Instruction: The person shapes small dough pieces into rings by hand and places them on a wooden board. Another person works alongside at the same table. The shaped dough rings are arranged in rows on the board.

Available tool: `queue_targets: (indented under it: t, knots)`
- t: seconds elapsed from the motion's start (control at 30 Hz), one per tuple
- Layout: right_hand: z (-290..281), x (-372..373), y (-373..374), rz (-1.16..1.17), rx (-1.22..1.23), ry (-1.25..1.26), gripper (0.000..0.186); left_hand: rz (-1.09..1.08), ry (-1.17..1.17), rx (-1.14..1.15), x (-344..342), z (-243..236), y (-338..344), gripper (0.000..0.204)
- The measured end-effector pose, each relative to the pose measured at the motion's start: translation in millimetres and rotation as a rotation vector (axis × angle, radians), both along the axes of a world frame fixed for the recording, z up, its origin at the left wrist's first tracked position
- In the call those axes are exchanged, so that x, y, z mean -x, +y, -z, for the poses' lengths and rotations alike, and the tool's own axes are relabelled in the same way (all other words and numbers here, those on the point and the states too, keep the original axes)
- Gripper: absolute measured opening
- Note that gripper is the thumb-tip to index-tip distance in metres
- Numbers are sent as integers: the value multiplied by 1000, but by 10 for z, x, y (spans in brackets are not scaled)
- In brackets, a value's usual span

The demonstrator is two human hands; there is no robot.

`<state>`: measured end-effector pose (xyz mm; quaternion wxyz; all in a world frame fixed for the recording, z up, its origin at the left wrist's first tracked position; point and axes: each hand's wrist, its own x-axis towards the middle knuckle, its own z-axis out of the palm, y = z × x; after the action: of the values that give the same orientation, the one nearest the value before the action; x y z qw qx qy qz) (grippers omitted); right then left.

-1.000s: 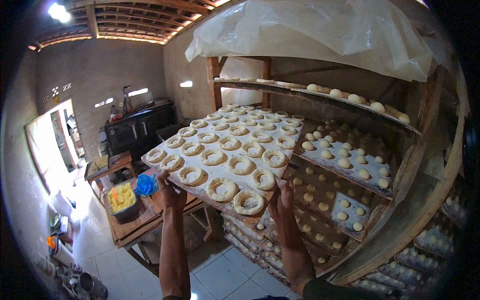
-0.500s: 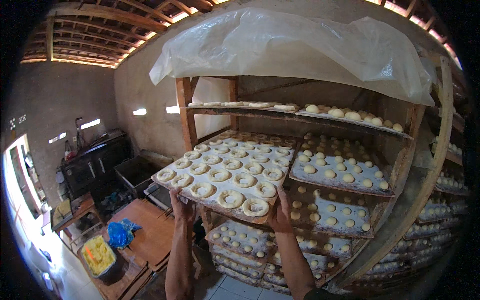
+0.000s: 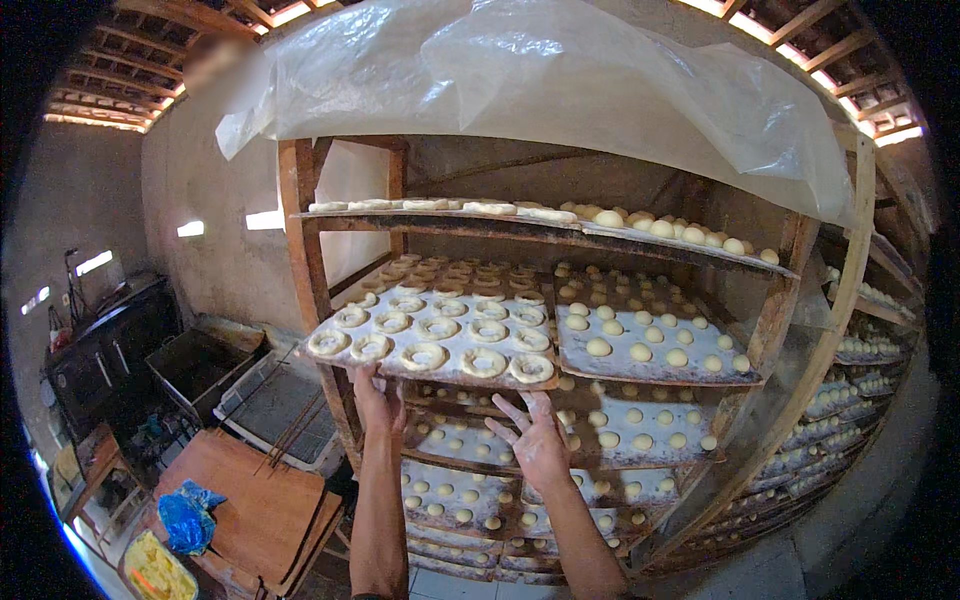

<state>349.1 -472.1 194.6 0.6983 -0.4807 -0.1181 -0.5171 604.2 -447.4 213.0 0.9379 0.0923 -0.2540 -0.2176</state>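
Observation:
A flat, flour-dusted tray (image 3: 452, 377) of dough rings (image 3: 424, 356) rests on a middle shelf of the wooden rack, its front edge jutting toward me. My left hand (image 3: 379, 405) grips that front edge from below, near its left part; some fingers are hidden beneath the tray. Just under the right part of the same edge, my right hand (image 3: 538, 440) is open with fingers spread and floury, holding nothing; its fingertips are close to the edge, and whether they touch it I cannot tell. Right beside this tray lies another with round dough balls (image 3: 653, 334).
Plastic sheeting (image 3: 560, 90) drapes over the rack top; a wooden post (image 3: 303, 230) stands at its left. More dough trays fill lower shelves and a rack at right. At lower left, a wooden table (image 3: 255, 500) bears a blue plastic bag (image 3: 188, 517) and a tub of yellow filling (image 3: 158, 570).
The tray of dough rings has gone deeper into the rack. My right hand has let go of its corner and spread its fingers. The view has swung right.

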Motion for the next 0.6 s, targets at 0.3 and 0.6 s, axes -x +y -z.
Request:
queue_targets:
  t: [0.3,0.6]
  knots:
    - [608,-354,-271,-51,6,267,63,-233,-12,-274,-394,17,-554,29]
    - [2347,-1493,-444,-691,-274,803,61,-674,-414,-1166,994,2321,-11,50]
